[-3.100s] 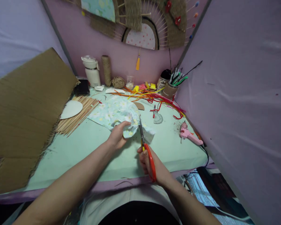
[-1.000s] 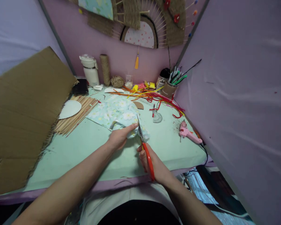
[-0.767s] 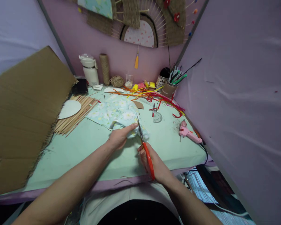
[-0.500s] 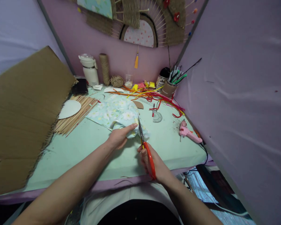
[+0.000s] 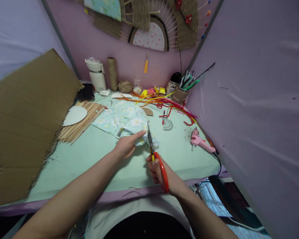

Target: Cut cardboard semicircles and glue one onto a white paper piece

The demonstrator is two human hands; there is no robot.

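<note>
My left hand (image 5: 128,143) pinches the near right part of a pale blue-green flowered cloth (image 5: 124,119), thumb on top. The cloth spreads over the table to the far left of that hand, with a raised fold beside my fingers. In my right hand (image 5: 158,171) is a pair of scissors (image 5: 161,171) with red handles and a bit of yellow at the grip. Its metal blades point away from me along the cloth's right edge, just right of my left thumb. A narrow strip of the cloth lies to the right of the blades.
A large cardboard sheet (image 5: 32,126) leans at the left, near thin wooden sticks (image 5: 81,124) and a white oval piece (image 5: 75,116). A pink glue gun (image 5: 201,142) lies right. Behind are pipe cleaners (image 5: 159,99), a protractor (image 5: 167,124), a bottle (image 5: 97,75) and twine (image 5: 125,86).
The scissors' red handle and my right hand have shifted slightly to the right and toward me. My left hand keeps its hold on the cloth in nearly the same place.
</note>
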